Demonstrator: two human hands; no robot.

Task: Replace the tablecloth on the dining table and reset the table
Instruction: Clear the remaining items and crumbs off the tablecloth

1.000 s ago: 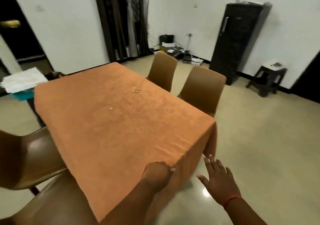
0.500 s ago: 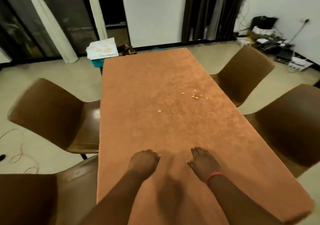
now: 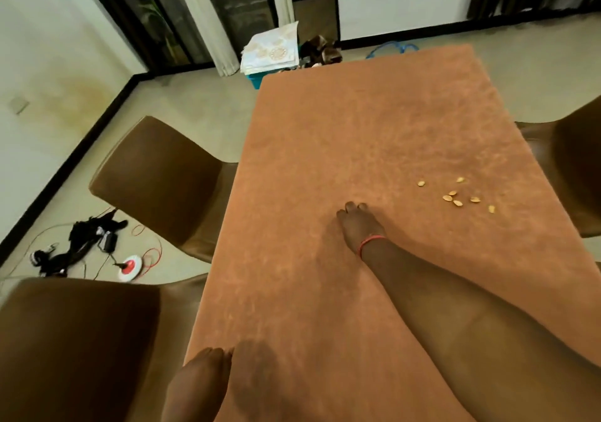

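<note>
Orange tablecloth (image 3: 374, 135) lay flat over the dining table, brown chairs (image 3: 156, 181) alongside; right hand (image 3: 359, 226) rested mid-cloth with fingers curled down, pinch undeterminable; left hand (image 3: 203, 373) touched the near-left edge, fingers together; scattered seeds (image 3: 455, 198) lay right of the right hand.

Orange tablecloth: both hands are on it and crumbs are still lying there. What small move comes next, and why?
Probably sweep the right hand over to the scattered crumbs and gather them. They lie loose on the orange tablecloth just right of that hand, and would likely spill if the cloth came off first. The left hand rests at the near-left edge.
</note>
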